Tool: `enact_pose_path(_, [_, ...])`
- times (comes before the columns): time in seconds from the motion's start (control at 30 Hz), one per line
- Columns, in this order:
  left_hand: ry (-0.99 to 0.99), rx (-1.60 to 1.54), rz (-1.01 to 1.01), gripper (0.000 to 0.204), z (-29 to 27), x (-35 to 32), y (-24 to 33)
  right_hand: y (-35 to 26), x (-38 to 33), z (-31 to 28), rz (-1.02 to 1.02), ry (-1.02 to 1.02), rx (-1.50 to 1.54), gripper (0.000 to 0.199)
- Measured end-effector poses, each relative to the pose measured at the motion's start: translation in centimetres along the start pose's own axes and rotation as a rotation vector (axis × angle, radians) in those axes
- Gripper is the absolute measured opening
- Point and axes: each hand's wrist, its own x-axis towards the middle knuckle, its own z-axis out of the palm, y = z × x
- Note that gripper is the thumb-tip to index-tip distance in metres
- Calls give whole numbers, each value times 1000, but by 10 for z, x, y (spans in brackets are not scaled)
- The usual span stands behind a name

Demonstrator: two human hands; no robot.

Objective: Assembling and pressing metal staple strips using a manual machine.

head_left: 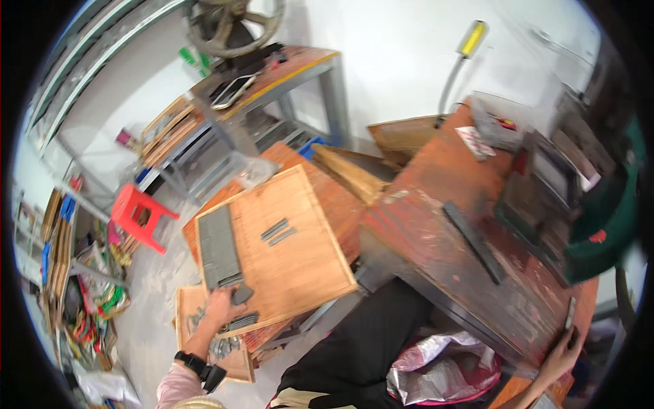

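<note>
A shallow wooden tray [317, 262] lies at centre-left, bearing a long row of closely packed thin grey strips [221, 245] along its left side. At the near end of that row, my left hand [223, 308] has its fingers closed around a small dark grey piece [242, 294]. Two short grey strips [278, 233] lie loose mid-tray, and a small stack of strips [242, 321] sits beside my left hand. Far to the right, my right hand [563, 356] is closed on the lower end of a thin grey strip [571, 313] at the reddish workbench's edge.
On the reddish workbench [422, 204] lie a long dark bar [472, 242] and a green machine [599, 238]. A silver-lined bag [443, 371] sits by my legs. A red stool [141, 217], shelving, and a smaller wooden tray [244, 365] with grey bits stand left.
</note>
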Motion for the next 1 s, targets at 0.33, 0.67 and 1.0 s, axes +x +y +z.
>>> enact_pose_path(0.33, [-347,-666,602,53,-119,24,200,-77,-3,-3,-118,145,86,23])
enact_pose_path(0.67, [-82,7,1713,51,-124,-26,507,-138,-20,-50,-507,-385,459,93])
enact_pose_path(1.0, [-70,-197,1578,67,-88,-31,495,-128,4,-17,-485,-591,492,61])
